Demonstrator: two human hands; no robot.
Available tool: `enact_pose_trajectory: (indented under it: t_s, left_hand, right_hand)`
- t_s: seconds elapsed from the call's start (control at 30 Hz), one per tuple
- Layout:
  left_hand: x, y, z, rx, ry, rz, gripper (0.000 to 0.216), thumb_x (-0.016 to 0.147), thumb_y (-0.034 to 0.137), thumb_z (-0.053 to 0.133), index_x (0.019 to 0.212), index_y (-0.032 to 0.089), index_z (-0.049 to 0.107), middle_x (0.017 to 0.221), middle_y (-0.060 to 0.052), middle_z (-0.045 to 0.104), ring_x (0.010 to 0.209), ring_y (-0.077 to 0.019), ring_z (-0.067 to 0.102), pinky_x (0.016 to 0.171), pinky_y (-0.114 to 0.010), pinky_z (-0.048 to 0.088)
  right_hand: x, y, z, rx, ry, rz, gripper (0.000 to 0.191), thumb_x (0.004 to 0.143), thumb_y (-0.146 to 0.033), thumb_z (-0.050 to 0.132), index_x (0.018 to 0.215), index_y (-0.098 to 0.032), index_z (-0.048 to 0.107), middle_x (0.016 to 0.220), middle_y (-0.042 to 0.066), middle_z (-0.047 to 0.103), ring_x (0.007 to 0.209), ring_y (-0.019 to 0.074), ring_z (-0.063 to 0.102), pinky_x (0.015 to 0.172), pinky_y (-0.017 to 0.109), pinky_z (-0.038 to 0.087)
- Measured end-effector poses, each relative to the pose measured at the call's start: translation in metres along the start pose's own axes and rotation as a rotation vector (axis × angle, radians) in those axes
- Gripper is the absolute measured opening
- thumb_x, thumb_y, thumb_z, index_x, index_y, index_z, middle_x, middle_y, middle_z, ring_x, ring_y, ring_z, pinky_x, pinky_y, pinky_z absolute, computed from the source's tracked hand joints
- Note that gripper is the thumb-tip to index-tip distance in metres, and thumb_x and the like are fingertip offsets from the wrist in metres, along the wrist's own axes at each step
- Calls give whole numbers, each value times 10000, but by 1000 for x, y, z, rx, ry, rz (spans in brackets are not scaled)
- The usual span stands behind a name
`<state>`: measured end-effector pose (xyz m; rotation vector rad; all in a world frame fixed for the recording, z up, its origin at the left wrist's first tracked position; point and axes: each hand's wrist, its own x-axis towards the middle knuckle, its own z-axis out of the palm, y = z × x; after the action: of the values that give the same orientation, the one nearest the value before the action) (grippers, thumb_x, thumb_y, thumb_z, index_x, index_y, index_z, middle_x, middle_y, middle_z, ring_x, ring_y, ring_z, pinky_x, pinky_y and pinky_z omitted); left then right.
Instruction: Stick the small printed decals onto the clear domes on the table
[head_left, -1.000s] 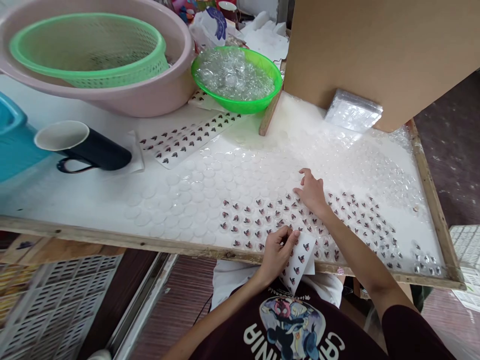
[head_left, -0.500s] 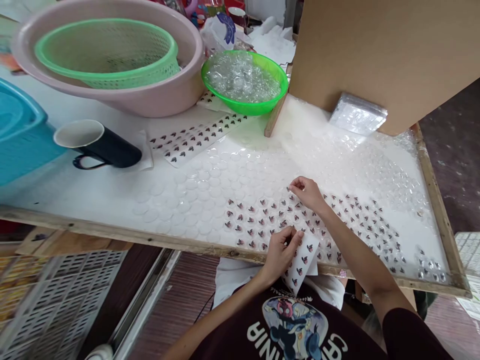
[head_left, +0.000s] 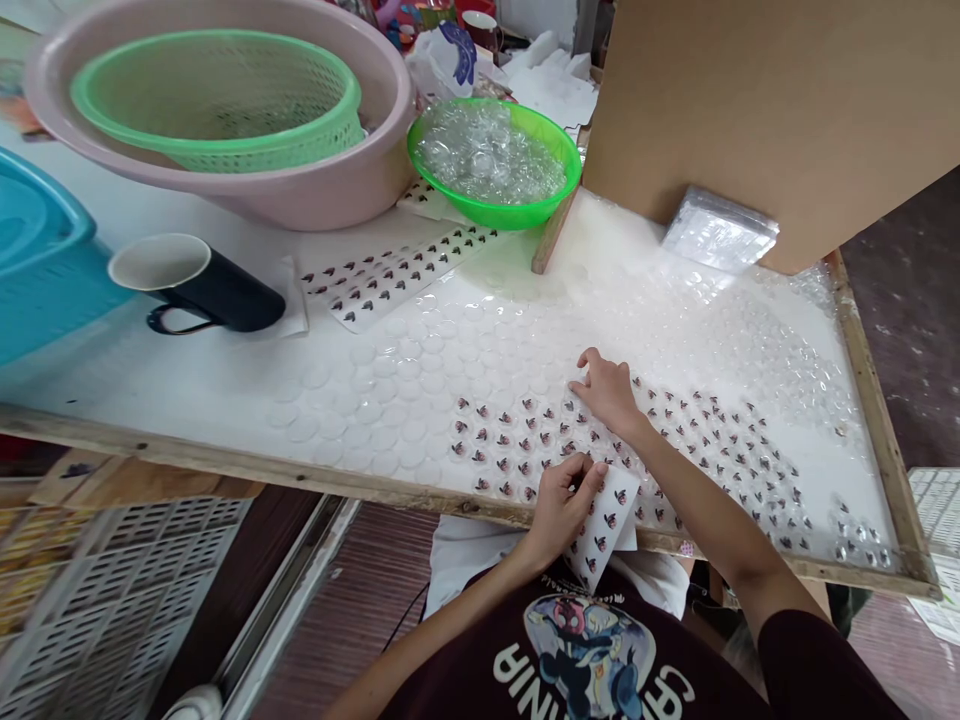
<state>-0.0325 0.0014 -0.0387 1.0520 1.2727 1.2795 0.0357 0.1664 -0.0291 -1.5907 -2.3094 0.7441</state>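
Note:
My left hand (head_left: 561,503) pinches a white sticker sheet (head_left: 616,507) printed with small dark and pink motifs, held at the table's front edge above my lap. Over the table, my right hand (head_left: 609,392) has its thumb and forefinger apart, the fingertips at or just above the clear discs. No sticker shows between those fingers. Many discs with stickers (head_left: 502,465) lie in rows around and below the right hand. To the left, clear round discs (head_left: 409,385) without motifs cover the white surface.
A green bowl (head_left: 525,214) of clear plastic pieces stands at the back, beside a pink basin (head_left: 300,205) holding a green basket (head_left: 262,160). More sticker sheets (head_left: 390,275) lie near a dark mug (head_left: 240,290) on its side. A cardboard box (head_left: 750,100) and wooden rim (head_left: 874,400) bound the right.
My right hand has spread its thumb and forefinger apart from a pinch and shifted slightly. The small dark sticker at its fingertips is no longer visible there. My left hand stays on the sheet.

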Motion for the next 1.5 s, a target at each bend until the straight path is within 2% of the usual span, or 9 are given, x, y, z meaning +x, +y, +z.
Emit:
enact_pose_trajectory:
  t_s: [0.17,0.33,0.43,0.57,0.77,0.97,1.2,1.37,1.5]
  left_hand:
    - [-1,-4,0,-19,101,-12,462,926,502,534,602,196,412,575,53,343,553,-109,304,530,-252,283]
    - [-2,-3,0,-18,205,-26,488,929,537,526,600,202,391,570,48,337,551,-112,309,527,-250,304]
    - [-3,-1,-1,-27,162,-25,433,924,542,538,672,193,491,591,37,422,566,-119,388,551,-245,350]
    - [-4,-1,-2,-153,0,3,370,885,532,611,999,180,622,813,-32,633,731,-167,574,662,-262,454]
    - [-3,-9,-2,-111,68,-50,371,895,509,612,735,179,556,626,30,496,567,-108,418,543,-229,350]
    - [-1,-8,0,-65,104,-55,362,902,494,601,725,184,546,618,36,481,565,-108,389,535,-231,328]
    - [0,-10,1,-63,95,-37,343,918,452,594,717,181,537,621,38,465,576,-107,394,535,-229,326]
    - [-1,-7,2,-45,70,-6,345,928,429,586,701,184,498,609,55,426,553,-96,361,531,-223,307]
    - [-2,-2,1,-35,72,4,348,928,406,577,679,190,466,602,59,403,557,-100,354,540,-226,305]
  right_hand:
    - [-39,-3,-31,212,-24,-12,153,916,-306,560,795,-215,582,826,20,617,778,185,577,849,375,403]
    - [-117,-1,-70,439,-361,26,277,834,-439,696,1034,-258,634,946,33,654,793,187,586,699,311,461]
    - [-141,4,-73,445,-300,95,204,841,-431,680,902,-244,627,813,8,609,742,179,560,684,304,454]
    - [-142,13,-65,555,-292,147,288,905,-475,576,774,-220,609,724,2,569,675,167,537,614,284,417]
    - [-143,15,-61,492,-192,81,253,922,-463,561,832,-235,623,786,19,621,715,188,555,665,318,425]
    - [-146,15,-57,235,64,-98,97,923,-340,607,948,-269,669,999,43,689,862,225,607,892,429,393]
    - [-144,13,-59,330,226,-131,119,923,-359,601,867,-280,671,900,55,655,915,248,606,850,429,438]
    - [-130,4,-56,564,22,-1,365,873,-338,654,1216,-274,548,954,31,668,877,202,599,841,381,472]
    - [-116,-5,-59,713,-29,4,407,846,-298,676,1203,-254,484,845,-4,657,844,185,617,844,367,476]
